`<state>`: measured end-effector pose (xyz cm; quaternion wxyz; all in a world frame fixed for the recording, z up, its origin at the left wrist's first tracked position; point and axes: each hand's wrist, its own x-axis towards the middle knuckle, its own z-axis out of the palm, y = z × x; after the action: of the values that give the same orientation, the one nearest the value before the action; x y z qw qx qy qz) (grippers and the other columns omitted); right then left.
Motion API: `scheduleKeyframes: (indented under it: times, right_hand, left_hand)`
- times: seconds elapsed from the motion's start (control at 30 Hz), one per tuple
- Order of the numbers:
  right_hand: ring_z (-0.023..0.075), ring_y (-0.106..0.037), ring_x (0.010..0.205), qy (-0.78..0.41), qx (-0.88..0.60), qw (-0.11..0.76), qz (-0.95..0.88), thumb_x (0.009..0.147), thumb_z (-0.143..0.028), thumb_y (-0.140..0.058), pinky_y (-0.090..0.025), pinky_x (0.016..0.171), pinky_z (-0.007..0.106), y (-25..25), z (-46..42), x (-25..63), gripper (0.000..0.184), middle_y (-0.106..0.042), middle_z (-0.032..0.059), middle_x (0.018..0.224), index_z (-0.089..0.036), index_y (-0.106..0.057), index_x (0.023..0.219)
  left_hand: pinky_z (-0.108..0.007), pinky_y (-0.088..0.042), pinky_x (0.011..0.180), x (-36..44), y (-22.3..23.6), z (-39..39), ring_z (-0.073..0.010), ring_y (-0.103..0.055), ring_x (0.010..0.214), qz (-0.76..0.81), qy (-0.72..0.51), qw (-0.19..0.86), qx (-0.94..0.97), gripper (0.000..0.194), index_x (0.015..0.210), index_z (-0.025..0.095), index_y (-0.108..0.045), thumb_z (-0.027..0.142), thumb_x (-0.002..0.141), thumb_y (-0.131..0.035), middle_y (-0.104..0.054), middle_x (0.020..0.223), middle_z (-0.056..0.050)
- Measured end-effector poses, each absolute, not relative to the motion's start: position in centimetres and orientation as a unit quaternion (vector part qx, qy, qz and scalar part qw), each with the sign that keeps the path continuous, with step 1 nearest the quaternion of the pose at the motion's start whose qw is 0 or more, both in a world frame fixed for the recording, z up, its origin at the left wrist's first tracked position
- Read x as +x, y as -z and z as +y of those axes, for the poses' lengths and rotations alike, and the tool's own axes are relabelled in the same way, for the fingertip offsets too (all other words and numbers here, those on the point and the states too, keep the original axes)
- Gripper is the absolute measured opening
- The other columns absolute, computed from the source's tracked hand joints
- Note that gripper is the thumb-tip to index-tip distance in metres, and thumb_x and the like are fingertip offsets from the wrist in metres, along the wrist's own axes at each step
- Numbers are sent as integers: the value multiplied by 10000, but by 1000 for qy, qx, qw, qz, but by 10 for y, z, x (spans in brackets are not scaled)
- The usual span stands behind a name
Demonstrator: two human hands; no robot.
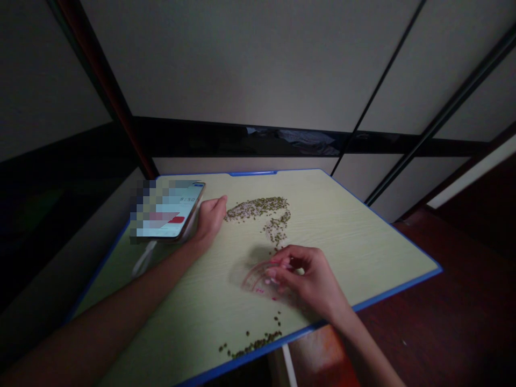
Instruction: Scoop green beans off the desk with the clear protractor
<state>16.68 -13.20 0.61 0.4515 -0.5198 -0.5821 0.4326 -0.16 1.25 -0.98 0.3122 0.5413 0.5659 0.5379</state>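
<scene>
My right hand pinches a clear plastic protractor with red markings between thumb and fingers. The protractor is blurred and held over the near middle of the tabletop. Just beyond it, a thin trail of small green-brown beans leads to a longer heap of beans. My left hand rests on the table left of the heap, beside the right edge of a phone. Most of its fingers are hidden behind the hand. More beans lie along the front edge, with a few loose ones behind them.
The pale folding table has a blue rim. The phone leans at the left with its screen lit, and a white cable or strap lies below it. Wardrobe doors stand behind the table. Dark red floor shows at the right.
</scene>
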Motion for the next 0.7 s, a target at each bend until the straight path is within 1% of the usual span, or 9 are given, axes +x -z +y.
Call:
scheduleKeyframes:
  times: [0.07, 0.13, 0.2, 0.37, 0.5, 0.7]
  right_hand:
    - [79, -425, 425, -442, -556, 470, -523, 631, -268, -648, -329, 418, 206, 2, -136, 177, 156, -481, -46, 488, -154, -550, 591]
    - [80, -413, 433, -413, -589, 476, -505, 640, -292, -628, -318, 429, 213, 10, -141, 185, 217, -484, -36, 478, -168, -485, 537]
    - [85, -404, 442, -373, -625, 467, -502, 654, -309, -613, -308, 439, 221, 15, -147, 190, 243, -478, -33, 475, -177, -454, 526]
    - [94, -396, 460, -309, -654, 448, -525, 706, -324, -556, -294, 440, 222, 16, -151, 187, 248, -478, -22, 489, -183, -443, 535]
    - [104, -409, 471, -288, -650, 442, -547, 725, -318, -535, -314, 457, 230, 15, -144, 179, 245, -485, -12, 492, -185, -444, 540]
    - [97, -387, 451, -272, -652, 435, -558, 725, -305, -533, -295, 449, 226, 14, -141, 172, 229, -481, -21, 479, -188, -443, 551]
  left_hand:
    - [-247, -220, 408, -2, 11, 14, -84, -272, 368, 567, -538, 311, 540, 357, 397, 214, -328, 288, 726, -444, -300, 361, 67]
    - [-248, -216, 401, -2, 11, 14, -85, -274, 363, 568, -538, 310, 540, 354, 394, 214, -332, 284, 722, -447, -305, 351, 65]
    - [-248, -212, 396, -2, 10, 14, -85, -275, 358, 568, -538, 309, 540, 354, 389, 213, -336, 280, 717, -453, -308, 340, 64]
    - [-247, -217, 393, -1, 8, 12, -81, -279, 348, 569, -541, 307, 538, 359, 376, 214, -330, 262, 711, -451, -307, 326, 65]
    - [-246, -217, 389, -1, 8, 12, -79, -282, 341, 566, -542, 309, 539, 360, 375, 214, -328, 268, 710, -449, -311, 324, 66]
    - [-244, -211, 386, -1, 8, 13, -76, -279, 338, 565, -544, 308, 539, 354, 378, 211, -332, 260, 708, -452, -308, 327, 68]
